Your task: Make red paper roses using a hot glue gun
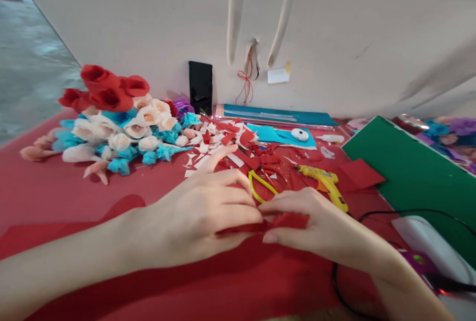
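Both hands meet at the middle of a red-covered table. My left hand has its fingers curled and pinches one end of a strip of red crepe paper; its index finger points forward. My right hand pinches the same red paper from the other side, thumb under it. Just beyond the fingers lie yellow-handled scissors and a yellow glue gun.
A heap of red, cream and blue paper roses lies at the left. Red and white paper scraps litter the middle. A green sheet lies at the right, a black phone leans on the wall, and a black cable runs near my right wrist.
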`<state>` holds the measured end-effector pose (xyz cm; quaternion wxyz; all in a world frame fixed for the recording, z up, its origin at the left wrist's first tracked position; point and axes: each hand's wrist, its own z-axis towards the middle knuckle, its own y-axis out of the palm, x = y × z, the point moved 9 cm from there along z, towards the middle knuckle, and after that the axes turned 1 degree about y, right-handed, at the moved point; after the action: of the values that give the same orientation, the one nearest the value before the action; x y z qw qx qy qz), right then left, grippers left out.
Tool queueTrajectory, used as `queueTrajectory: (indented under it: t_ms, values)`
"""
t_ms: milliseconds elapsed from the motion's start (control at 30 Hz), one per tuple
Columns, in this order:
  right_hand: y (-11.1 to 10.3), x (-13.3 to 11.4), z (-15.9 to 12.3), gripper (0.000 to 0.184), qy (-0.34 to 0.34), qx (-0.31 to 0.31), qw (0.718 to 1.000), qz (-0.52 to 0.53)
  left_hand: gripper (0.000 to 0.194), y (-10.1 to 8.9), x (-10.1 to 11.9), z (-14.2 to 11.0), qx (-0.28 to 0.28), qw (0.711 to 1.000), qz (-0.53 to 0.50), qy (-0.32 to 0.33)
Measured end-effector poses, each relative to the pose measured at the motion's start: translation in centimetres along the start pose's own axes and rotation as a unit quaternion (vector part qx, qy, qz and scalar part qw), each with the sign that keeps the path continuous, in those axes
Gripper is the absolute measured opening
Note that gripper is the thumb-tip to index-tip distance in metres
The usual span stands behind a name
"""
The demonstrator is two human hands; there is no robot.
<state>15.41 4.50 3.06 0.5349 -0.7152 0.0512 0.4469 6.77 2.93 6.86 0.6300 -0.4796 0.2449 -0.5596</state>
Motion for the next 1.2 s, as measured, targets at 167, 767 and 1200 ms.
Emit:
queueTrajectory:
  t_ms: [167, 767, 1200]
  values:
    - [0.8, 0.0, 0.5, 0.01, 0.016, -0.025, 0.998, 0.049, 0.019, -0.7, 0.5, -0.2, 0.044, 0.996, 0.069, 0.03]
    - [-1.9, -0.2, 1.0, 0.017, -0.023, 0.137, 0.989, 0.05, 0.033, -4.4, -4.8, -1.3, 0.24, 0.956, -0.069, -0.154]
    - [-3.3, -1.9, 0.3, 0.028, -0.159, 0.224, 0.96, -0.051, 0.013, -3.5, -3.5, -1.2, 0.174, 0.941, -0.218, -0.193]
